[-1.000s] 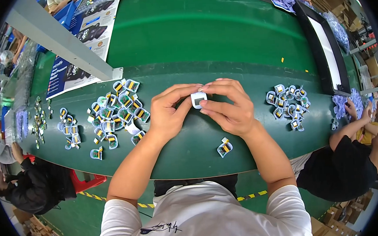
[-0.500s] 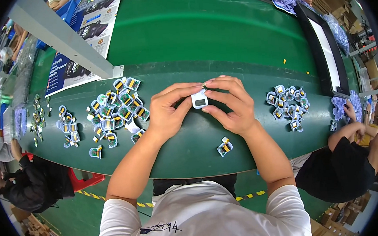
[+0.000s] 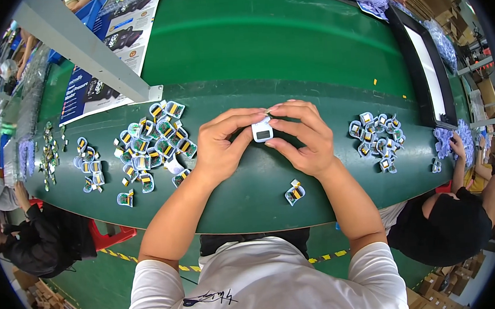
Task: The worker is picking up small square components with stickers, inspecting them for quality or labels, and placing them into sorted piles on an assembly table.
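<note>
Between my two hands, above the green table, is a small white device housing (image 3: 262, 129) with a dark grey display window facing up. My left hand (image 3: 223, 142) grips its left side, fingers bent toward the top edge. On the other side, my right hand (image 3: 305, 134) pinches it, with the index finger at the top and the thumb by the lower right corner. Fingertips of both hands meet at the top edge and hide what lies there. A single open housing with a circuit board (image 3: 294, 193) rests on the table below my right hand.
Left of my hands spreads a large pile of open housings with green boards (image 3: 149, 141); a smaller cluster (image 3: 377, 137) sits at right. A grey metal post (image 3: 97, 56) stands over a printed sheet (image 3: 136, 41). A black frame (image 3: 416, 56) lies far right. Co-workers sit on both sides.
My hands and the white housing stay nearly in place. At the right, the co-worker in black has shifted, head and arm now in a different position.
</note>
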The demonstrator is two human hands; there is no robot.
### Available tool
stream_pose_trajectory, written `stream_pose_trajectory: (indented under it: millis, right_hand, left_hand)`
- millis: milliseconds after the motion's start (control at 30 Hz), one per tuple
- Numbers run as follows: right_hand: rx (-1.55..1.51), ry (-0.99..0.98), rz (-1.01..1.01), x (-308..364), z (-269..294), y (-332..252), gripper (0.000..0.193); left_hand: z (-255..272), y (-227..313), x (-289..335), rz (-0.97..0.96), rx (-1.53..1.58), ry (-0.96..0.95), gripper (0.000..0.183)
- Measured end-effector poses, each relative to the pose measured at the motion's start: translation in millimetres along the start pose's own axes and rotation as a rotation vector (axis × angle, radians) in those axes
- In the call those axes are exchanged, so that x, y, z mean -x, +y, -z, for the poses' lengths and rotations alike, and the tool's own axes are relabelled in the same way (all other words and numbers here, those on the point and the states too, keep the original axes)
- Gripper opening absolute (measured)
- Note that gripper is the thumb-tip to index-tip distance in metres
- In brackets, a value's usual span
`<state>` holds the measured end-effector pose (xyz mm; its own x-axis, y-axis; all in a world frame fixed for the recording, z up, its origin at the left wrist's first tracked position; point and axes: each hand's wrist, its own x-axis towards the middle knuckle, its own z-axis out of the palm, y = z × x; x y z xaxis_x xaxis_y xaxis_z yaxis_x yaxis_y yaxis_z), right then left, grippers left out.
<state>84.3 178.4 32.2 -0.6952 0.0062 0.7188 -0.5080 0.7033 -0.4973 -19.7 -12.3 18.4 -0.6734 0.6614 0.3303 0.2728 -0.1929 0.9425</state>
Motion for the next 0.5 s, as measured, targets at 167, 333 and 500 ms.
stream_pose_trajectory:
  millis: [167,333,500]
  right_hand:
    - [0.021,-0.036,0.009,-0.3,0.6,-2.9,0.035]
    - [0.098,-0.202,0.004,-6.7,2.2,-10.9,0.034]
    - [0.076,-0.260,0.016,-3.5,0.4,-8.0,0.036]
  left_hand:
    - [-0.3,-0.1,0.4,-0.002,-0.016,0.008,0.028]
    - [0.4,-1.3,1.6,0.013,-0.065,0.020,0.027]
    - [0.8,-0.9,1.8,0.039,-0.108,0.012,0.025]
